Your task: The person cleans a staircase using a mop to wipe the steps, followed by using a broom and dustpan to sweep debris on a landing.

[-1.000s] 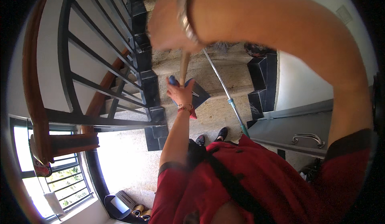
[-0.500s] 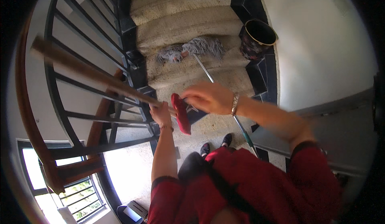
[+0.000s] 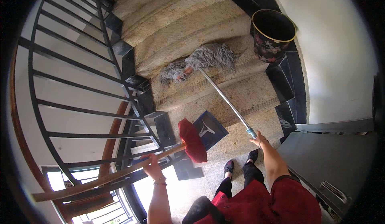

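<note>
My left hand (image 3: 152,168) grips the wooden handle of a red broom (image 3: 192,140), whose head hangs just above the landing beside a dark blue dustpan (image 3: 209,128). My right hand (image 3: 258,139) holds the end of a metal mop handle (image 3: 224,98). That handle runs up the stairs to a grey string mop head (image 3: 200,60) lying on a stone step. I stand at the foot of the stairs in a red garment and black shoes.
A black floral bucket (image 3: 272,35) stands on a step at the upper right, against the white wall. A black railing (image 3: 80,83) with a wooden handrail curves along the left. A grey door (image 3: 333,159) lies to the right, a window at the lower left.
My right hand has left the broom head and taken the mop handle's end. The view has dropped toward the landing, and the broom head now points down by the dustpan.
</note>
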The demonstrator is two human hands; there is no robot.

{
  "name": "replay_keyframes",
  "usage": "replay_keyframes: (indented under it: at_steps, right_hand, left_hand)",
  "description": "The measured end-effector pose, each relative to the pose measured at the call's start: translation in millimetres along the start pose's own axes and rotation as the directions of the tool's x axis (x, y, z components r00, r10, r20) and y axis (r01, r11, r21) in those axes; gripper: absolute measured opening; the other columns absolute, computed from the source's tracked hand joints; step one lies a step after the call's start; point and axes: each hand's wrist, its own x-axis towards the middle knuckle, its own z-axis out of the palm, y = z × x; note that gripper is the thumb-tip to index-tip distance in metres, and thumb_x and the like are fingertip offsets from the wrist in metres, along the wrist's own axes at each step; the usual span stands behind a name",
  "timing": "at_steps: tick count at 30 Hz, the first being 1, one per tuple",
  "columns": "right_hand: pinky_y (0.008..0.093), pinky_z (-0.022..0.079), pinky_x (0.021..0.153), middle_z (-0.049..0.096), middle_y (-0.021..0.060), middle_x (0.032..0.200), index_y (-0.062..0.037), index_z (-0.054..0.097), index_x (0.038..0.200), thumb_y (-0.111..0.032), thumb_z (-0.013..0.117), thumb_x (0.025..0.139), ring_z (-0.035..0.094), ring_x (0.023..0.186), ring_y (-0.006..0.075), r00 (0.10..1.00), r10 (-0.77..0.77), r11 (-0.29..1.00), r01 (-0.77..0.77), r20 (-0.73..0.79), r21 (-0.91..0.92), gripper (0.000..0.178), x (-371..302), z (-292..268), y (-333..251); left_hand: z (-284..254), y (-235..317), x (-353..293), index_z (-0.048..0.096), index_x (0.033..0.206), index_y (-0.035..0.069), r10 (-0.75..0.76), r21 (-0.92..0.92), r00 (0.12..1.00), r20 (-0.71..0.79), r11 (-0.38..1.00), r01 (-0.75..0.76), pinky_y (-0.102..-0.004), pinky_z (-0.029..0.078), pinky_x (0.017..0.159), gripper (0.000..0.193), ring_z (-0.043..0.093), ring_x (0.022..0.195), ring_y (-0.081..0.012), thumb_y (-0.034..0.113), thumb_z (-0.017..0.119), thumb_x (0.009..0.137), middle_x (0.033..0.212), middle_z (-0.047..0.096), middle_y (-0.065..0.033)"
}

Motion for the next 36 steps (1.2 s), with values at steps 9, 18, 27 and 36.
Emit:
replay_keyframes:
  at_steps: [9,18,27,36]
  right_hand:
    - [0.0314,0.049,0.045,0.055,0.0056,0.065,-0.0056,0.042,0.111,-0.016,0.061,0.084,0.057,0.05,0.0152,0.85,-0.447,0.733,0.17,0.279,0.658,0.034,-129,-53,-83]
    - [0.0312,0.045,0.044,0.054,0.0068,0.068,-0.0026,0.041,0.11,-0.018,0.06,0.083,0.055,0.051,0.016,0.885,-0.328,0.783,0.058,0.332,0.619,0.036,-318,-122,-33]
    - [0.0324,0.042,0.037,0.051,0.0076,0.059,-0.0047,0.033,0.114,-0.011,0.058,0.081,0.051,0.043,0.0166,0.97,-0.045,0.866,-0.082,0.24,0.494,0.042,-424,-135,11]
    - [0.0304,0.036,0.033,0.043,0.0042,0.052,-0.0048,0.035,0.108,-0.003,0.054,0.08,0.042,0.037,0.0139,0.959,-0.036,0.629,-0.196,0.281,0.752,0.034,-464,-152,47]
  left_hand:
    - [-27,15,7,0.053,0.097,0.01,-0.175,-0.075,0.985,-0.007,0.982,0.174,-0.0265,0.049,0.067,0.018,0.057,0.081,-0.0124,0.012,0.062,0.082,0.089,0.057,-0.0021]
    - [-3,6,51,0.056,0.094,0.005,-0.092,0.09,0.983,0.157,0.993,0.079,-0.0293,0.05,0.062,0.018,0.057,0.077,-0.0148,0.015,0.064,0.08,0.088,0.06,-0.0059]
    - [18,15,58,0.057,0.094,0.001,-0.044,0.01,0.972,0.23,0.999,0.043,-0.0305,0.05,0.075,0.021,0.059,0.078,-0.018,0.014,0.066,0.08,0.089,0.062,-0.0089]
    - [40,25,51,0.057,0.09,0.001,0.109,0.089,0.928,0.355,0.985,-0.15,-0.0341,0.049,0.076,0.018,0.058,0.077,-0.0196,0.012,0.066,0.079,0.086,0.061,-0.0094]
